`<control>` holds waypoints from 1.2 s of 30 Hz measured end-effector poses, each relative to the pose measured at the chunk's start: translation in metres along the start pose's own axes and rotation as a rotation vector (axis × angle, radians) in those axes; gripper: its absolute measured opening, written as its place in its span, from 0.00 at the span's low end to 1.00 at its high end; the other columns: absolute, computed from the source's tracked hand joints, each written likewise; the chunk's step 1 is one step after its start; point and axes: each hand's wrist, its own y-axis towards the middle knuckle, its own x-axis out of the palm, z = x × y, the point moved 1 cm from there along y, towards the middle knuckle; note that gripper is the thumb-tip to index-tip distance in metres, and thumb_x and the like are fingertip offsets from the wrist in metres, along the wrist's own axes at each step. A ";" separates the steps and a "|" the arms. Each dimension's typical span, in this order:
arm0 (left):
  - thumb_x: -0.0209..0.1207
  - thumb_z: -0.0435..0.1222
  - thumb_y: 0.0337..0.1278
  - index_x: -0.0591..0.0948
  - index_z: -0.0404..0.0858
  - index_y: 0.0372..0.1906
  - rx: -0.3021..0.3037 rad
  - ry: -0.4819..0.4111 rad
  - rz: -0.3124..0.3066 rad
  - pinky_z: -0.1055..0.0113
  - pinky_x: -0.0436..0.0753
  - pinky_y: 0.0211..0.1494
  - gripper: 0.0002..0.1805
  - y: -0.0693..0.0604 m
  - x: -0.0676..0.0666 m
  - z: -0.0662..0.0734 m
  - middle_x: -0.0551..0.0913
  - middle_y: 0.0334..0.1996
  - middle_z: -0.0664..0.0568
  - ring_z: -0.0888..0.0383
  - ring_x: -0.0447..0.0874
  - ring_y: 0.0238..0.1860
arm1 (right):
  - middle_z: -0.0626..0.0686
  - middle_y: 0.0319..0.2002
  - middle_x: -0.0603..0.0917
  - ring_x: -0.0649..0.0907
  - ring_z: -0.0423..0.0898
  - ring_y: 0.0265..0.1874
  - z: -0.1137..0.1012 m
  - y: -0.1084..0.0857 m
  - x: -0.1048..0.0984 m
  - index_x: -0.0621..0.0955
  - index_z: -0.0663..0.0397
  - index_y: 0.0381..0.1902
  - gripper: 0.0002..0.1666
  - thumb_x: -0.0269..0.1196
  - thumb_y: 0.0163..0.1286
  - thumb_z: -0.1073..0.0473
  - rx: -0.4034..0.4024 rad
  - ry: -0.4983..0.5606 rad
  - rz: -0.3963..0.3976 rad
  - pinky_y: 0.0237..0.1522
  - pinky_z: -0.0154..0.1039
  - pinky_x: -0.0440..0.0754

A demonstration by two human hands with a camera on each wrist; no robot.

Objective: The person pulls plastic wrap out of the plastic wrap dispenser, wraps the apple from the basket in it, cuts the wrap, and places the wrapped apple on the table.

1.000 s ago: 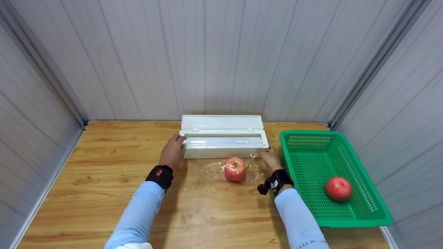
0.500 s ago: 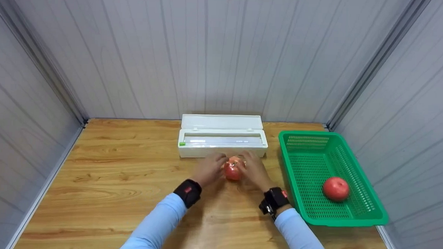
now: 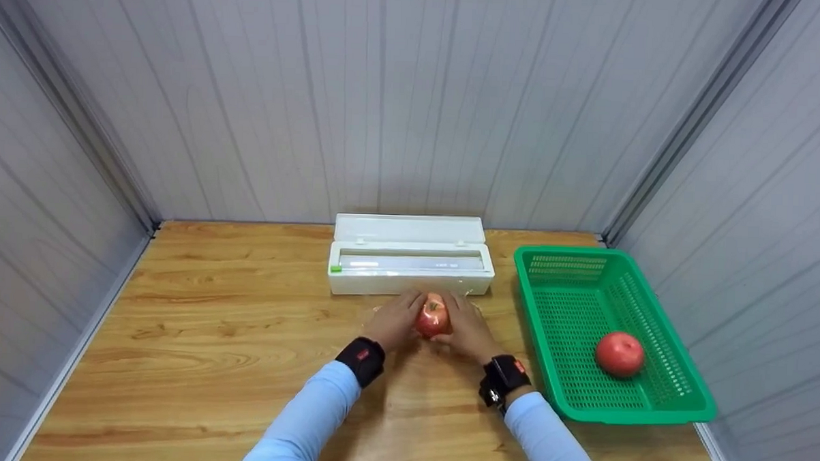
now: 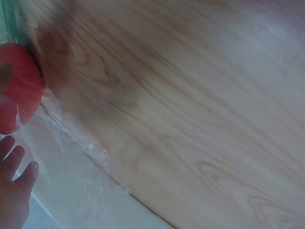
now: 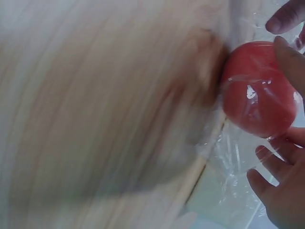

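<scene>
An apple (image 3: 433, 317) rests upright on the table, wrapped in clear plastic film (image 5: 233, 164). From its left side my left hand (image 3: 394, 322) holds it, and my right hand (image 3: 471, 333) cups the other side, thumb low on the front. Film stretches tight and shiny over the apple (image 5: 257, 107) in the right wrist view, with loose creases spreading beside it. Fingers (image 4: 12, 160) of my left hand lie close to the apple in the left wrist view. Just behind both hands stands the white cling film dispenser (image 3: 381, 285), its lid raised.
A green plastic basket (image 3: 530, 330) stands to the right, holding a second apple (image 3: 620, 354). The dispenser's slide cutter (image 3: 336, 269) sits at its left end. Panel walls enclose the wooden table (image 3: 208, 360) at the back and sides.
Both hands have come inward from the dispenser's two ends to the apple and now hold it from either side. The film that lay spread around the apple is drawn in closer.
</scene>
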 end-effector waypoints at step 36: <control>0.67 0.40 0.48 0.73 0.34 0.58 -0.148 -0.298 -0.062 0.60 0.79 0.55 0.31 -0.068 -0.012 0.035 0.78 0.49 0.46 0.52 0.79 0.50 | 0.55 0.55 0.74 0.75 0.51 0.55 -0.039 -0.062 -0.003 0.66 0.58 0.64 0.44 0.71 0.52 0.50 -0.064 0.043 -0.165 0.59 0.51 0.72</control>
